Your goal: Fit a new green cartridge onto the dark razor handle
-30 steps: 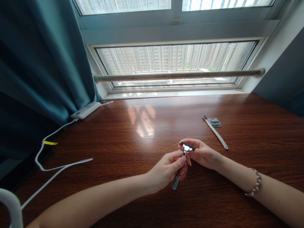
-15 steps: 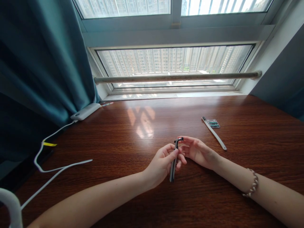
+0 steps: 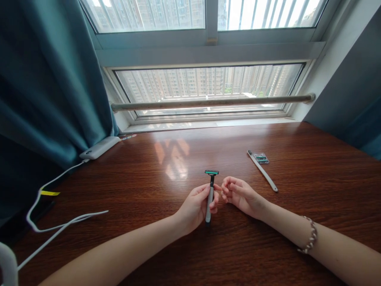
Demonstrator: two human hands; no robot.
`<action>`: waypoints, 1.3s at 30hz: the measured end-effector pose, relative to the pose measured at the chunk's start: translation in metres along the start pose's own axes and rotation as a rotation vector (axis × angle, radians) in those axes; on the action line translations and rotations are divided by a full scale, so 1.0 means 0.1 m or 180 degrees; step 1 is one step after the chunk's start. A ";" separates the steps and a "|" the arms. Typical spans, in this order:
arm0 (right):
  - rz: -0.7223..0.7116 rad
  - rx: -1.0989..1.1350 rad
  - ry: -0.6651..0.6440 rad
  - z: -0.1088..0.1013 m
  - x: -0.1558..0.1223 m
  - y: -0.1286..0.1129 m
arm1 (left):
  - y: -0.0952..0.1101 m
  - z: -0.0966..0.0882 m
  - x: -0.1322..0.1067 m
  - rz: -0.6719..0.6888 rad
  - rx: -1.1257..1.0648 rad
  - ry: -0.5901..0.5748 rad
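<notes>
My left hand (image 3: 195, 206) is closed around the grey ribbed handle of a razor (image 3: 210, 200). The razor stands nearly upright, its black and green blade head at the top and turned toward me. Just to the right, my right hand (image 3: 241, 196) hovers with loosely curled fingers and nothing visible in them. Its fingertips come close to the left fingers; whether they touch, I cannot tell. Beyond the right hand, a white toothbrush (image 3: 263, 172) with a dark head lies slantwise on the table. Against its upper end is a small clear case (image 3: 261, 158) with green-and-black pieces inside.
The brown wooden table (image 3: 133, 171) reaches to the window sill. A white power bank (image 3: 99, 148) lies by the blue curtain (image 3: 59, 79) at the left, with a white cable (image 3: 59, 229) running toward me. A metal rail (image 3: 208, 104) crosses the window.
The razor has turned in my left hand, so its blade head now faces me. My right hand has drawn away from the razor head, its fingers more curled. The camera view has shifted slightly.
</notes>
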State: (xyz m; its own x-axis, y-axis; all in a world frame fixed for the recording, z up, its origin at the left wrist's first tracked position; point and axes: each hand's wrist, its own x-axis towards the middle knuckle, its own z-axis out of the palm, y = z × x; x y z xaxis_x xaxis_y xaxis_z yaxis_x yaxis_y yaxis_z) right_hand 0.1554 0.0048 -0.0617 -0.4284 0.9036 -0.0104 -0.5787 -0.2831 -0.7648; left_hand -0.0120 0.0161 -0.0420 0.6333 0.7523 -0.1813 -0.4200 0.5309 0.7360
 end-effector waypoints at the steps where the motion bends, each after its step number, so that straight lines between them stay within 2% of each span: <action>1: 0.0013 -0.0055 0.0013 0.01 0.01 0.00 | 0.00 -0.01 0.00 0.0013 0.0000 -0.0006; 3: 0.0045 -0.0324 0.0084 0.02 0.03 -0.07 | 0.01 -0.03 0.01 0.0045 0.0001 -0.0030; 5: -0.0078 -0.0801 0.0293 -0.04 0.05 -0.28 | 0.01 -0.04 0.03 0.0092 0.0010 -0.0032; 7: -0.0604 -0.1343 0.0699 -0.18 0.07 -0.63 | 0.00 -0.06 0.05 0.0113 0.0034 -0.0009; 10: -0.1633 -0.2436 0.1488 -0.59 0.02 -1.21 | -0.03 -0.09 0.09 0.0092 0.0089 0.0025; 11: -0.1792 -0.2984 0.1736 -0.75 -0.02 -1.36 | -0.04 -0.10 0.10 0.0074 0.0105 0.0020; 12: -0.1739 -0.3512 0.1877 -0.92 -0.06 -1.47 | -0.04 -0.10 0.11 0.0054 0.0120 0.0004; 13: -0.1591 -0.3692 0.1858 -1.08 -0.09 -1.54 | -0.05 -0.10 0.12 0.0036 0.0135 -0.0017; 16: -0.1133 -0.3942 0.1572 -1.47 -0.16 -1.54 | -0.05 -0.10 0.14 0.0006 0.0197 -0.0072; 20: -0.0747 -0.4113 0.1255 -1.74 -0.14 -1.40 | -0.04 -0.07 0.16 -0.0029 0.0268 -0.0094; 25: -0.0668 -0.4195 0.1067 -1.84 -0.08 -1.38 | -0.04 -0.05 0.17 -0.0100 0.0327 -0.0037; 32: -0.0633 -0.4002 0.0925 -1.86 -0.07 -1.39 | -0.02 -0.07 0.18 -0.0183 0.0331 -0.0097; 36: -0.0598 -0.3946 0.1118 -1.96 -0.20 -1.58 | -0.02 -0.09 0.19 -0.0212 0.0319 -0.0176; 39: -0.0627 -0.3954 0.1493 -2.16 -0.44 -1.82 | -0.02 -0.09 0.20 -0.0240 0.0326 -0.0150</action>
State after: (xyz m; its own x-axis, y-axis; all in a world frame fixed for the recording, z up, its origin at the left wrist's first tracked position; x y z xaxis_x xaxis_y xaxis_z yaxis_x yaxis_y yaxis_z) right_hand 0.4294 0.0860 -0.0614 0.0100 0.9901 0.1397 0.5132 0.1148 -0.8505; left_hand -0.0049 0.0335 -0.0528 0.6914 0.6914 -0.2096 -0.3031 0.5409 0.7845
